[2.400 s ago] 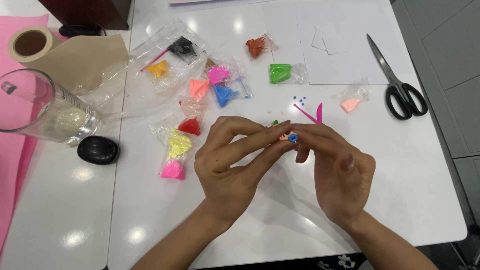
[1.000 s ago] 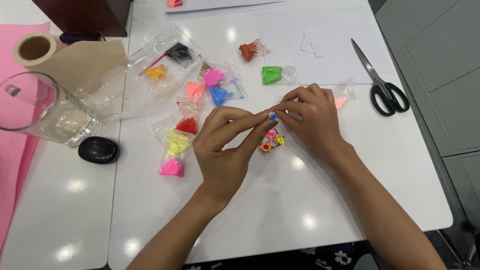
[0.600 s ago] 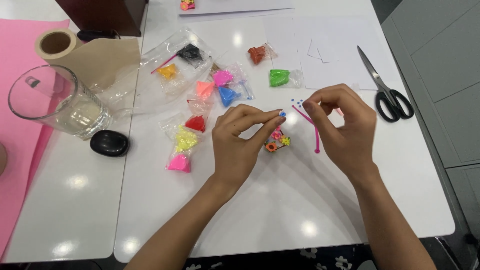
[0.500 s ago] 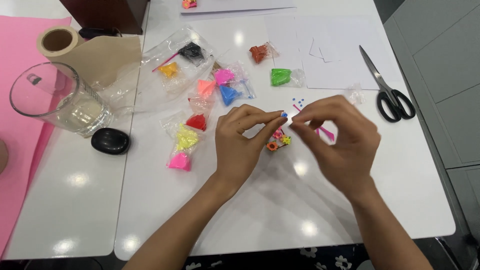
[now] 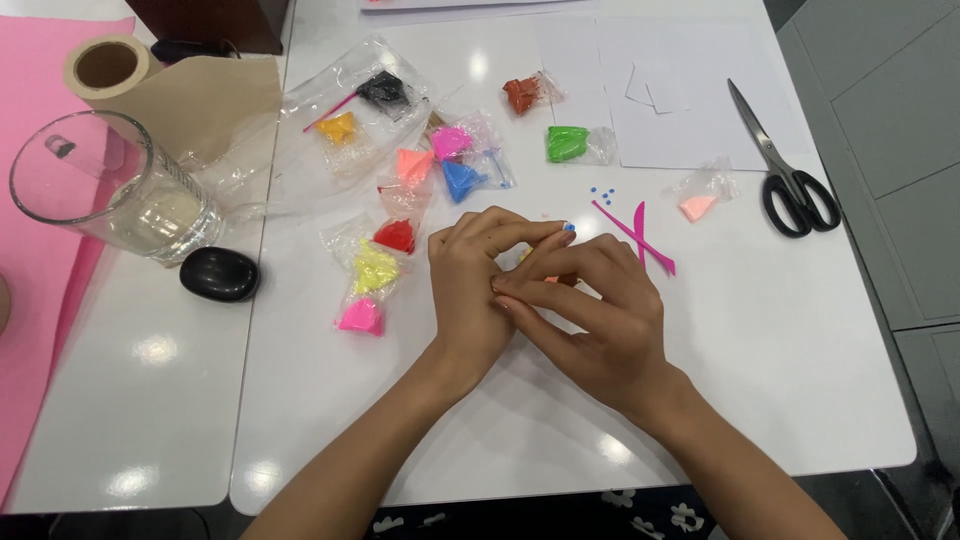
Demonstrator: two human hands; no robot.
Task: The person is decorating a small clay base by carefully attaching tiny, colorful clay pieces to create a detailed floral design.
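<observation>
Now our two hands meet over a tiny bead piece at the middle of the white table (image 5: 560,440).

From the left we see a glass (image 5: 110,190), a black stone (image 5: 219,274), small bags of coloured beads (image 5: 372,283), then our left hand (image 5: 478,285) and right hand (image 5: 590,320), fingers curled and pinched together on the bead piece (image 5: 567,229), mostly hidden between them; pink picks (image 5: 637,232) lie just beside, and scissors (image 5: 785,165) well apart.

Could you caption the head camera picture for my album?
Two hands pinch a small colourful piece among bagged clay on a white table.
</observation>
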